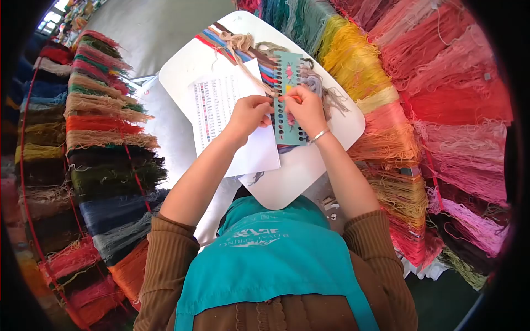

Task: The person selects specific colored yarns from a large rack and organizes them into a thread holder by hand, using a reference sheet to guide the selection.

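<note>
Green thread card (287,131): lying on the white table (301,179), right of the printed sheet (254,157), a row of holes down each long side. Left hand (252,117) at the card's left edge, thumb and forefinger drawn near each other. Right hand (305,109) over the card's middle, fingertips bent toward a small orange bit (282,99), probably thread. From where I stand, cannot tell whether either pinch is closed or on what; any strand there is too fine.

Handling, my judgement: take the strand close to its end, keep the card flat with the heel of a hand, and draw gently so neighbouring loops stay put. Tan bundle (238,41) trails toward the fingers; worth keeping it clear of the hole being worked.

Edges: sheet overhangs the table's near-left side, so a wrist could drag it. Grey strands (335,102) spread off the card's right side. Yellow skeins (353,52) crowd the far-right edge. Most open room: bare tabletop at the near corner, below the card.
</note>
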The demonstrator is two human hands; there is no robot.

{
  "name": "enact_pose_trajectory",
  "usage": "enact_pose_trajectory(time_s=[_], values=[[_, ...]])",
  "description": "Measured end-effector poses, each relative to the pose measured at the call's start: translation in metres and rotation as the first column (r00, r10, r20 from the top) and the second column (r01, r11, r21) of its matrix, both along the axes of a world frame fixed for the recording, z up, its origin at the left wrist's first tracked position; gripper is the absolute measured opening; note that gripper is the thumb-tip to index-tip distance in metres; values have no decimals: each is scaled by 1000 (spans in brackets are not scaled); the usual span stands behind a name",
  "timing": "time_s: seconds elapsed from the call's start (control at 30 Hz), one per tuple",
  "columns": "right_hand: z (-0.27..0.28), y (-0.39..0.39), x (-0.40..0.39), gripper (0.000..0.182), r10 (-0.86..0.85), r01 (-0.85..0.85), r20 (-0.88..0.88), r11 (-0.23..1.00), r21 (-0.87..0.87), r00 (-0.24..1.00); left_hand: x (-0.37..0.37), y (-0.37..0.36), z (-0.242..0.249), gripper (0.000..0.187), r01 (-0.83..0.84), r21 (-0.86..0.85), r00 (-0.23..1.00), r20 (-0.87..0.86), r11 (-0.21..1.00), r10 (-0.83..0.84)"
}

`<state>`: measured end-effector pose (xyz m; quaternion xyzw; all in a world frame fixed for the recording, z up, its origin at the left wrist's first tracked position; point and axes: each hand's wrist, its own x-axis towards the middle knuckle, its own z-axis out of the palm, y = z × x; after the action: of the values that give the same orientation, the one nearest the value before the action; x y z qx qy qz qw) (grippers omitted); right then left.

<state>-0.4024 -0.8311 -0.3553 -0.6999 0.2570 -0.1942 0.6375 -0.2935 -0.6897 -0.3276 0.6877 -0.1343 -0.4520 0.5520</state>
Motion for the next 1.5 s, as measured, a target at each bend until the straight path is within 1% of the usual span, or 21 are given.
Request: enact_pose_trajectory(time_s=[0.2, 0.43, 0.53, 0.6, 0.7, 0.77, 0.83, 0.9, 0.93, 1.03, 1.1, 1.17, 1.2, 1.23, 1.27, 1.3, 1.33, 1.37, 1.4, 1.47, 1.5], values=[[-8, 2, -4, 5, -48, 45, 27, 994, 97, 998, 3, -14, -12, 21, 19, -65, 995, -100, 998, -26], [-10, 3, -3, 8, -79, 77, -2, 986, -145, 997, 6, -23, -11, 17, 22, -81, 985, -170, 996, -36], [-10, 2, -2, 10, -64, 64, -7, 997, -54, 998, 8, -27, -8, 15, 49, -47, 991, -123, 998, -55], [-12, 0, 0, 12, -21, 22, -7, 994, 108, 1000, 10, -25, -7, 15, 93, 41, 995, 39, 995, -94], [-14, -6, 3, 16, 81, -75, -55, 992, 106, 995, 25, -10, -9, 17, 46, 70, 942, 328, 996, -67], [-2, -7, 5, 18, 116, -106, -132, 991, 84, 984, 41, 4, -14, 17, 37, 100, 931, 358, 994, -71], [6, -7, 7, 19, 153, -142, -210, 988, 66, 966, 46, 9, -11, 15, 42, 83, 955, 291, 996, -64], [10, -6, 10, 29, 155, -191, -307, 977, -93, 939, 41, 11, -2, 14, 133, -55, 988, 83, 990, -128], [13, -6, 12, 29, 156, -193, -307, 977, -94, 939, 38, 10, 1, 14, 131, -57, 989, 82, 990, -126], [14, -5, 14, 33, 156, -245, -385, 950, -195, 910, 27, 4, 3, 15, 174, -219, 945, -237, 960, -225], [1, -10, 16, 37, 185, -187, -303, 982, 24, 935, 29, 2, 6, 17, 191, -204, 916, -314, 960, -249], [-5, -14, 18, 38, 196, -168, -216, 976, 139, 956, 32, -3, 4, 19, 211, -189, 881, -389, 959, -271], [-8, -17, 18, 39, 194, -157, -126, 954, 253, 973, 32, -8, -1, 19, 232, -100, 940, -232, 967, -250], [-5, -22, 17, 41, 249, -214, -163, 955, 203, 955, 31, -12, -5, 19, 236, -8, 969, -67, 972, -236], [-4, -22, 16, 41, 250, -216, -163, 955, 202, 954, 26, -14, -10, 19, 234, -10, 970, -66, 972, -234], [-2, -22, 14, 39, 263, -225, -152, 947, 229, 953, 21, -17, -14, 19, 289, 1, 948, 141, 957, -286], [0, -21, 13, 38, 274, -233, -141, 939, 254, 951, 18, -19, -14, 19, 341, 23, 881, 342, 940, -328], [2, -21, 12, 38, 272, -232, -141, 940, 251, 952, 19, -21, -14, 19, 389, 140, 800, 439, 911, -409], [4, -21, 11, 39, 284, -238, -148, 934, 266, 947, 20, -22, -14, 19, 390, 138, 800, 439, 910, -410], [4, -21, 11, 41, 297, -246, -154, 928, 280, 943, 20, -25, -13, 16, 382, 242, 565, 703, 892, -432], [1, -22, 11, 42, 297, -252, -136, 927, 277, 945, 23, -24, -12, 16, 381, 240, 563, 705, 893, -430]])
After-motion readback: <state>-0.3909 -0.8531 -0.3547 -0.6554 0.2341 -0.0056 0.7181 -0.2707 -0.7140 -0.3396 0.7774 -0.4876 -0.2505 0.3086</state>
